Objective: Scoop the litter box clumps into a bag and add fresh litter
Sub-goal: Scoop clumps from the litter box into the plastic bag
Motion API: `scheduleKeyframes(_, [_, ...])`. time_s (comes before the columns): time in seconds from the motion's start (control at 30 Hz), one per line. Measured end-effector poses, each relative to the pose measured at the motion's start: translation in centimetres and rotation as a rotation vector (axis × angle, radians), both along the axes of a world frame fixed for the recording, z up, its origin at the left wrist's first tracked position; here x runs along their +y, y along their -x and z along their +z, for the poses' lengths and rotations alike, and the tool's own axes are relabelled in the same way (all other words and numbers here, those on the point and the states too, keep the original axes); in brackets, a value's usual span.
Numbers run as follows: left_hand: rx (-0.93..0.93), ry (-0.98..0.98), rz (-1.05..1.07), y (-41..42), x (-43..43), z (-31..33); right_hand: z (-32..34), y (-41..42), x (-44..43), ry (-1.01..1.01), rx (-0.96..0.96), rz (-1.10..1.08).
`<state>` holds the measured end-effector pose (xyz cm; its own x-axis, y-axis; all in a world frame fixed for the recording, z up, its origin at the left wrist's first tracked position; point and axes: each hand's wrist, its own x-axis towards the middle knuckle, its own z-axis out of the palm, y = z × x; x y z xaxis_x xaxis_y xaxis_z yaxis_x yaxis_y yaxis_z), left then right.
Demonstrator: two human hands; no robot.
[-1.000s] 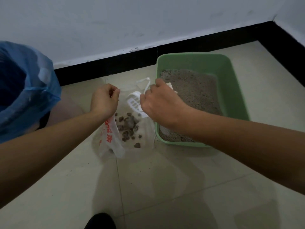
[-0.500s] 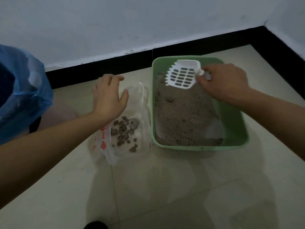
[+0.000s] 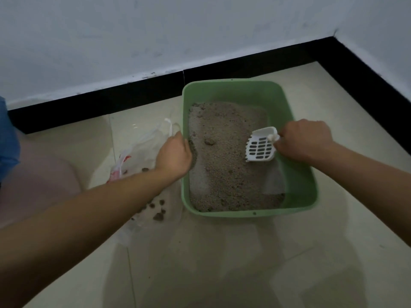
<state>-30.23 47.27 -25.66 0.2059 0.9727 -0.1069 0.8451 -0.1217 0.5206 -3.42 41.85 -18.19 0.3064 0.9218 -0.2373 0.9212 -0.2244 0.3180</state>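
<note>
One green litter box (image 3: 295, 174) is sitting on the floor (image 3: 222, 263) in the middle of the frame, close to the black baseboard (image 3: 133, 92). Gray litter (image 3: 222, 165) is lying inside it, with a bare patch showing at the lower right corner. A small dark clump (image 3: 209, 142) is resting on the litter near the middle. The right hand (image 3: 304, 141) is squeezing the handle of a white scoop (image 3: 260, 146), and the slotted scoop is hanging over the right side of the litter. The left hand (image 3: 174, 155) is curling over the left rim of the box; I cannot tell if it is gripping the rim or just resting there. A clear plastic bag (image 3: 142, 147) with red print is lying on the floor just left of the box, partly hidden under the left arm. Dark clumps (image 3: 159, 210) are sitting inside the bag. Something blue (image 3: 7, 141) is peeking in at the left edge of the frame.
</note>
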Motion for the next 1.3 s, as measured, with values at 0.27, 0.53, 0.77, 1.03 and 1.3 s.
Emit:
scheduleKeyframes(0.27, [-0.028,-0.114,0.049,0.0,-0.7,-1.3,-0.2,1.7,3.4,-0.258,-0.007,0.27])
scheduleKeyframes(0.53, [-0.122,-0.083,0.071,0.1,-0.7,-1.6,-3.1,0.1,5.0,-0.097,0.305,0.182])
scheduleKeyframes(0.77, [-0.197,-0.049,0.092,0.0,-0.9,-1.7,-5.0,-0.4,5.0,-0.05,0.43,0.104])
scheduleKeyframes(1.03, [-0.313,-0.091,0.11,-0.3,-1.3,-1.3,-10.0,4.3,5.6,-0.191,0.75,-0.05])
scheduleKeyframes(1.3, [-0.297,-0.095,0.114,-0.3,-1.2,-1.4,-11.7,4.2,3.3,-0.38,1.095,-0.118])
